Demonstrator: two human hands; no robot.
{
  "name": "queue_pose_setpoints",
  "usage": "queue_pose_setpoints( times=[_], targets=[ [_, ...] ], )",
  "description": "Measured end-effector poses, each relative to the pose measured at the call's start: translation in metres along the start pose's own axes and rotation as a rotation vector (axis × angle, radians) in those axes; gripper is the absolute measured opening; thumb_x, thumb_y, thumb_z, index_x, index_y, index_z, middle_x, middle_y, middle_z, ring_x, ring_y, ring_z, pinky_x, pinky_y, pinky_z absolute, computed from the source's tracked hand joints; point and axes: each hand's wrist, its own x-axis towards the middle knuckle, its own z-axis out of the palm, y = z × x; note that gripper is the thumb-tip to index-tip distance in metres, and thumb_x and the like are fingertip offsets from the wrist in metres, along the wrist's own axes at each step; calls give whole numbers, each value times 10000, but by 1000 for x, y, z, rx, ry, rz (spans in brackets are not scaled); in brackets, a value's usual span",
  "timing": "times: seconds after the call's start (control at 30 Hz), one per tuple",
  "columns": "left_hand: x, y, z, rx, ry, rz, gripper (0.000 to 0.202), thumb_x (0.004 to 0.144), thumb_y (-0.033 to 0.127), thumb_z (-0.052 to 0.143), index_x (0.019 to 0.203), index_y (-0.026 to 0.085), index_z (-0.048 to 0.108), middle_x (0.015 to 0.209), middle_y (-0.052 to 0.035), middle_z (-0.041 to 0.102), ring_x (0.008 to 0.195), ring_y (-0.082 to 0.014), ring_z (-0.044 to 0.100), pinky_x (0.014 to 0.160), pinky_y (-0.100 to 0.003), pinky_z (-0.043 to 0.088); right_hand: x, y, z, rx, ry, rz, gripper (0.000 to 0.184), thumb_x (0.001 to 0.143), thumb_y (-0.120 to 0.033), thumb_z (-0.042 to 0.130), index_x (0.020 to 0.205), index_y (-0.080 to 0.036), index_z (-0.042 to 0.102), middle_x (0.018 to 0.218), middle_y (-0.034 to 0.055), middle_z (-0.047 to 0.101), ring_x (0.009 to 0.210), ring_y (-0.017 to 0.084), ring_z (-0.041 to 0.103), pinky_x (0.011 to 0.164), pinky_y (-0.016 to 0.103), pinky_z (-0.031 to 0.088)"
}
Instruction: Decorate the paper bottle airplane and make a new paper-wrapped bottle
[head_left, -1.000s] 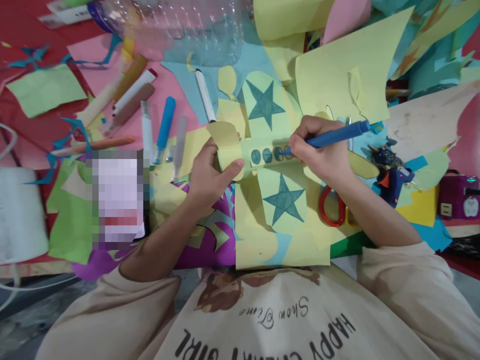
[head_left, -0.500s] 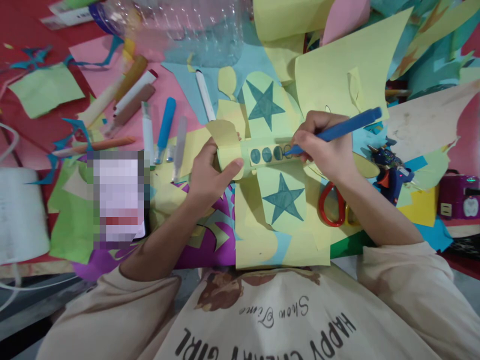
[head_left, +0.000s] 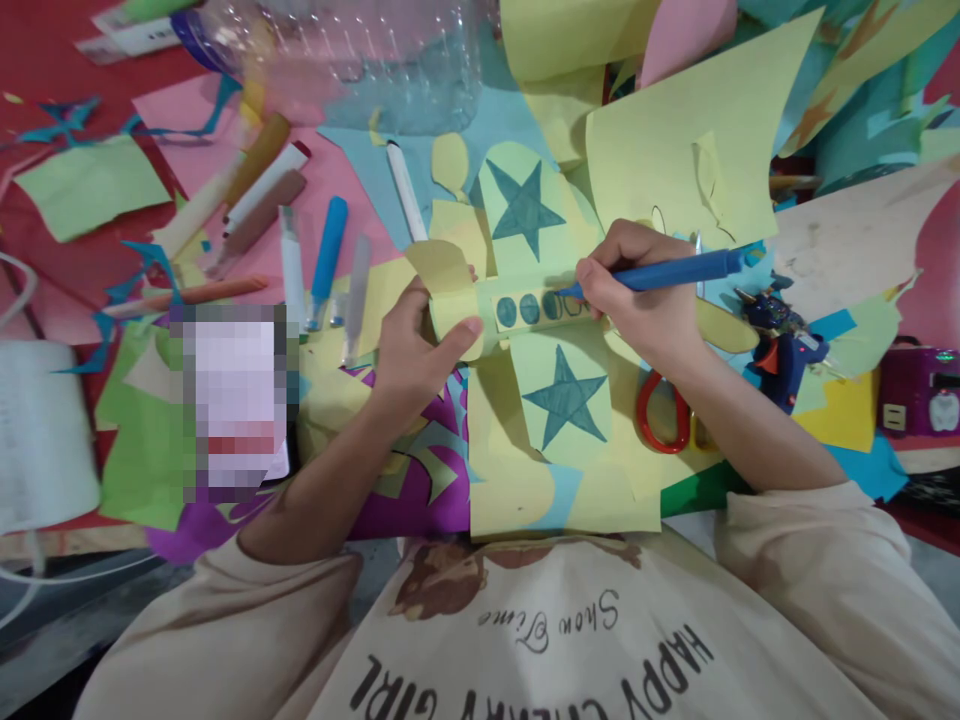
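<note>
A blue marker [head_left: 667, 271] is gripped in my right hand [head_left: 645, 290], its tip on a row of circles on a pale yellow strip [head_left: 487, 318]. The circles at the left of the row are filled in blue; those near my fingers are outlines. My left hand [head_left: 420, 345] pinches the rolled left end of the yellow paper piece [head_left: 454, 318], thumb on top. One paper flap with a blue star [head_left: 527, 208] lies above the strip, and another with a blue star [head_left: 564, 398] lies below it. Part of the strip's right end is hidden by my right hand.
Red-handled scissors [head_left: 663, 412] lie beneath my right forearm, with a dark blue glue gun [head_left: 784, 350] beyond. Several markers, including a capped blue one [head_left: 328, 250], lie at left. A clear plastic bottle [head_left: 345, 60] lies at the back. A phone [head_left: 236, 400] rests by my left forearm.
My right hand has shifted slightly left, bringing the marker tip from the outlined circle back to the third circle. My left hand keeps its hold on the paper.
</note>
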Motion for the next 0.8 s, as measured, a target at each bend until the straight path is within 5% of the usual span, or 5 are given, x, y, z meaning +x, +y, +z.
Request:
queue_pose_setpoints(
  times=[0.67,0.8],
  targets=[
    [1,-13,5,-160,107,133,390,802,478,748,1064,191,707,1074,-63,762,1022,-261,710,848,-405,591,2,4,-1,11,-116,-24,400,784,-179,638,555,-238,315,523,-57,357,502,90,414,465,260,353],
    [-1,-11,5,-161,101,105,356,803,424,730,1081,204,701,1089,-68,755,1051,-270,706,843,-397,604,2,4,-1,49,-46,-3,387,824,-168,623,562,-233,345,520,-59,396,484,86,429,476,266,377]
  ],
)
